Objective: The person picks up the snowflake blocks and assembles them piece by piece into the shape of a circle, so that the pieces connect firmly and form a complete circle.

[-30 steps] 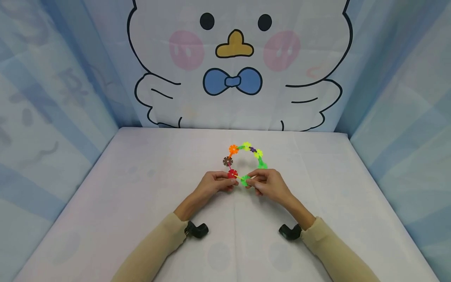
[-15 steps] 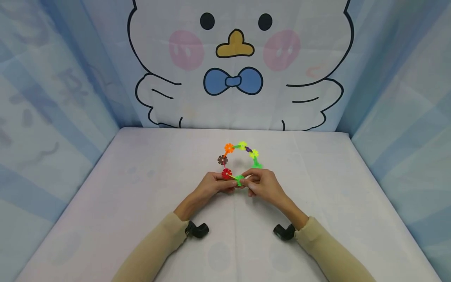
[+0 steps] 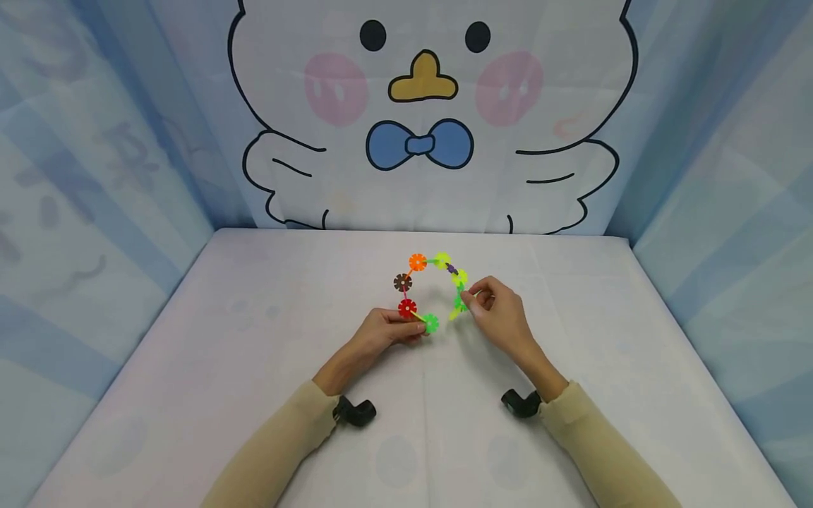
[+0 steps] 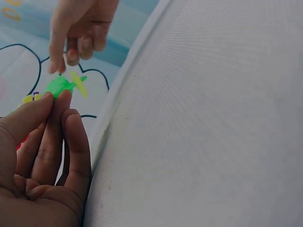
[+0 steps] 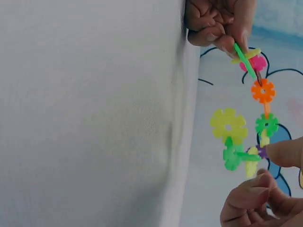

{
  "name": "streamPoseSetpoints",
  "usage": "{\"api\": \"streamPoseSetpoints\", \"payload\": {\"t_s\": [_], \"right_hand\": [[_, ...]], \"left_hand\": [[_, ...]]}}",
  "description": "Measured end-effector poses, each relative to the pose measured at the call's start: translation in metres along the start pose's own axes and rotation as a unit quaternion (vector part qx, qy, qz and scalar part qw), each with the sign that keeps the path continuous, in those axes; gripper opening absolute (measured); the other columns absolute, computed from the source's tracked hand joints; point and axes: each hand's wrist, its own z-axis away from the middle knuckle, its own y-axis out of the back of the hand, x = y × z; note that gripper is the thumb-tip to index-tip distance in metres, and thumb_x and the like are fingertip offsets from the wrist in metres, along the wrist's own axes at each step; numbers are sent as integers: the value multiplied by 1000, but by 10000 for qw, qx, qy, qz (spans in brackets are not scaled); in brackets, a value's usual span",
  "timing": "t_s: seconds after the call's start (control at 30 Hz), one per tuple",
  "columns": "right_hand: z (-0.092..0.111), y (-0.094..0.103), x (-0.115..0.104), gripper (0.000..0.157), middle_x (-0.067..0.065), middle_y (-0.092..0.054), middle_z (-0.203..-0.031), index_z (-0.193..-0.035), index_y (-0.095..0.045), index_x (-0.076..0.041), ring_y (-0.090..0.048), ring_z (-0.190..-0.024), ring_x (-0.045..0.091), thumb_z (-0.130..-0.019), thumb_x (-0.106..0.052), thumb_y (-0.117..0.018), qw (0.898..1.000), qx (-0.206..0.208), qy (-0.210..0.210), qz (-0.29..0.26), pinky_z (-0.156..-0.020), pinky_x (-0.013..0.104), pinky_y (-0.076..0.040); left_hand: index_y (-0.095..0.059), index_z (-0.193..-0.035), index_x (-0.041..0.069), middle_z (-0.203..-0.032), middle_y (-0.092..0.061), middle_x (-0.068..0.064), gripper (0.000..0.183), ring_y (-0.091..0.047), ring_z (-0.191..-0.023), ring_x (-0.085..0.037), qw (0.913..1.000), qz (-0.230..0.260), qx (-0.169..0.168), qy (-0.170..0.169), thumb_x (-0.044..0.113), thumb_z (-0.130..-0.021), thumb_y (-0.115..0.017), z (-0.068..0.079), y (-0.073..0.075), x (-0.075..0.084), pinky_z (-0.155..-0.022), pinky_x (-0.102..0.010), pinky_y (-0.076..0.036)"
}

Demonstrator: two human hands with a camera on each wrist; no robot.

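Notched plastic flower discs (snowflake building discs) are joined edge to edge in a curved chain, with orange [image 3: 417, 262], brown [image 3: 403, 282] and red [image 3: 407, 308] discs along its left side. My left hand [image 3: 381, 330] pinches the green disc [image 3: 432, 323] at the near end between thumb and fingers. My right hand [image 3: 498, 310] is at the chain's other end, its thumb and forefinger bent but apart. In the right wrist view these fingertips are right beside the small purple disc [image 5: 262, 151] and a pale yellow disc [image 5: 251, 163]. Beyond them hang a green disc [image 5: 232, 156] and a yellow disc [image 5: 228, 125].
A white cloth covers the table [image 3: 305, 437]. Behind it hangs a backdrop [image 3: 419, 197] with a cartoon figure, and pale blue curtains [image 3: 95, 212] stand at both sides. Black wrist cameras [image 3: 356, 413] sit at the beige cuffs.
My right hand has let go of the near green disc and moved right and away from me to the chain's other end. The left hand stays in place, and a gap shows between both ends.
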Motion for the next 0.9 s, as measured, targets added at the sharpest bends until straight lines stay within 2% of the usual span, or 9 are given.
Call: {"api": "streamPoseSetpoints", "payload": {"t_s": [0.1,0.17,0.23,0.33,0.47,0.6,0.73,0.83,0.9], "right_hand": [[-4,3,8,41,16,-68,-115,-130,-65,-5,-65,-88,25,-104,-37,-68,9980,-293,-562,-70,-71,27,-51],[-6,3,13,51,19,-67,-133,-142,-59,-4,-70,-93,25,-106,-39,-65,9928,-708,-867,-422,-74,27,-56],[-7,2,17,56,22,-66,-140,-149,-54,-2,-73,-92,22,-107,-37,-64,9837,-1077,-1117,-907,-74,27,-60],[-7,2,19,56,25,-71,-134,-151,-52,3,-76,-85,19,-107,-29,-66,9708,-1425,-1253,-1465,-74,27,-62],[-6,2,20,50,23,-77,-120,-143,-54,8,-78,-86,16,-105,-21,-68,9587,-1622,-1193,-2010,-79,28,-64],[-6,2,19,44,15,-80,-114,-135,-55,10,-80,-91,12,-104,-17,-70,9426,-1674,-1241,-2611,-84,28,-65],[-7,0,17,36,6,-80,-103,-126,-54,9,-81,-90,12,-103,-14,-70,9272,-1643,-1361,-3080,-86,29,-66],[-6,-2,14,31,3,-80,-97,-120,-54,7,-82,-88,13,-103,-12,-70,9207,-1610,-1453,-3245,-85,30,-66],[-5,-3,12,29,3,-79,-97,-119,-54,6,-82,-88,13,-103,-12,-70,9198,-1600,-1490,-3258,-85,30,-66]], "left_hand": [[-75,-116,-13,-89,-83,0,28,-76,-81,-7,10000,13,-10,-7,5,-95,-77,-1,0,-1,-80,-23,-64],[-74,-117,-13,-89,-82,1,28,-76,-82,-7,10000,22,-25,-2,5,-95,-77,-1,0,-3,-80,-23,-64],[-74,-118,-13,-89,-82,1,29,-76,-82,-6,10000,35,-34,23,5,-95,-77,-2,0,-4,-80,-23,-64],[-74,-118,-13,-90,-82,1,29,-76,-83,-6,10000,20,-26,25,6,-95,-77,-2,-1,-4,-81,-23,-64],[-75,-117,-13,-89,-82,0,29,-76,-82,-7,10000,9,9,-30,6,-95,-77,-2,-2,-3,-80,-23,-64],[-75,-115,-12,-89,-82,0,27,-76,-82,-7,10000,-48,38,-76,6,-95,-77,-1,-3,-2,-80,-23,-64],[-76,-114,-10,-89,-82,1,26,-75,-81,-8,9998,-158,64,-71,8,-96,-77,0,-3,-1,-80,-23,-63],[-76,-114,-10,-88,-81,1,26,-74,-81,-8,9998,-188,99,-61,8,-95,-78,0,-4,0,-78,-23,-63],[-76,-114,-10,-88,-81,1,26,-74,-80,-8,9997,-200,122,-65,8,-95,-78,0,-3,0,-78,-22,-63]]}}
